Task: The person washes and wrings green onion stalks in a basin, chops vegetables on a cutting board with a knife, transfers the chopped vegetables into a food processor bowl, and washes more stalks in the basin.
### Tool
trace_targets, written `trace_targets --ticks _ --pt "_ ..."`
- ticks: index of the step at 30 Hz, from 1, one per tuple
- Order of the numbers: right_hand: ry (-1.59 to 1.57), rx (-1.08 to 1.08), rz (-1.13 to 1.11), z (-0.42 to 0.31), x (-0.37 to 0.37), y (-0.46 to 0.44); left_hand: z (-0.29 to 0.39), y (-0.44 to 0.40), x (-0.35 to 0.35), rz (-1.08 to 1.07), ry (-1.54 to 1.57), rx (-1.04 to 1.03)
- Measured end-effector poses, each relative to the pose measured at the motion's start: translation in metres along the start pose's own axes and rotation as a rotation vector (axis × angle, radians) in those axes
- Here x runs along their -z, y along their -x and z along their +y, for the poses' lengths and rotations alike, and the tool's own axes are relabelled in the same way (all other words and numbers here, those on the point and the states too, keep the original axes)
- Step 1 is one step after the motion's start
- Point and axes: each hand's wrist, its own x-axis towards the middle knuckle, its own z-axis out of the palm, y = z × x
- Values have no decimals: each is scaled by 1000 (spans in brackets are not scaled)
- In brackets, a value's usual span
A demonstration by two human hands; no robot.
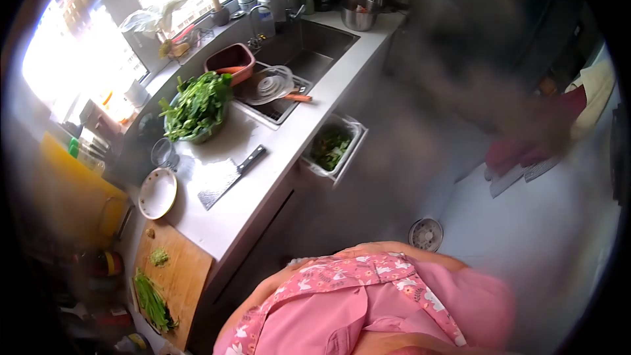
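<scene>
Both bare arms bend in against the pink floral apron [338, 275]. The skin of my left arm [258, 290] shows at its left edge and of my right arm [430, 258] at its right edge. The fingers cannot be made out, nor anything held. Ahead, a cleaver [227, 181] lies flat on the white counter [253, 190]. Leafy greens [197, 106] heap over a bowl behind it. A white plate [158, 194] and a glass bowl [163, 152] stand left of the cleaver. Cut green stalks [153, 302] and a chopped pile [159, 257] lie on the wooden board [187, 279].
A double sink [315, 59] holds a reddish basin [230, 59] and a clear lid [273, 85]. A metal pot [359, 16] stands at the counter's far end. A bin with green scraps [332, 149] hangs at the counter's front edge. The floor has a drain [426, 233].
</scene>
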Motion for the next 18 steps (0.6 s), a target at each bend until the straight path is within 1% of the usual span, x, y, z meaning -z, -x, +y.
trace_targets --ticks 1,2,3,4,5,6,7,8,9,10,11,12,13,14,15,16,17,18 --pt "-3 -1 1 5 10 11 8 -16 3 -3 0 1" --pt "89 67 85 10 22 23 18 -34 8 -101 5 -47" --pt "183 134 168 10 36 33 48 -45 10 -200 11 -97" --pt "178 133 168 9 50 41 78 -51 15 -228 -122 -64" --pt "214 52 230 5 63 48 98 -65 19 -228 -259 -58" --pt "254 -31 295 -1 78 56 114 -84 23 -281 -320 -49" --pt "251 -32 297 -7 91 67 125 -105 29 -334 -384 -41" --pt "309 -29 389 -14 105 78 116 -138 38 -420 -430 -164" --pt "368 -23 483 -20 122 86 125 -164 45 -423 -436 -166" --pt "374 43 499 -14 144 95 146 -185 48 -450 -513 -202" --pt "255 22 535 -3 167 102 165 -200 52 -464 -557 -214" --pt "216 -13 613 -19 180 120 192 -210 53 -479 -601 -227" --pt "187 -42 696 -38 197 137 237 -214 56 -467 -629 -230" --pt "191 -39 700 -42 220 148 258 -230 53 -429 -556 -234" --pt "171 1 786 -41 238 161 276 -245 48 -398 -476 -232" --pt "153 38 872 -42 257 172 299 -259 47 -403 -472 -230" --pt "146 30 866 -47 275 181 327 -274 47 -400 -418 -220" --pt "147 -36 950 -55 291 192 352 -288 47 -394 -363 -209"
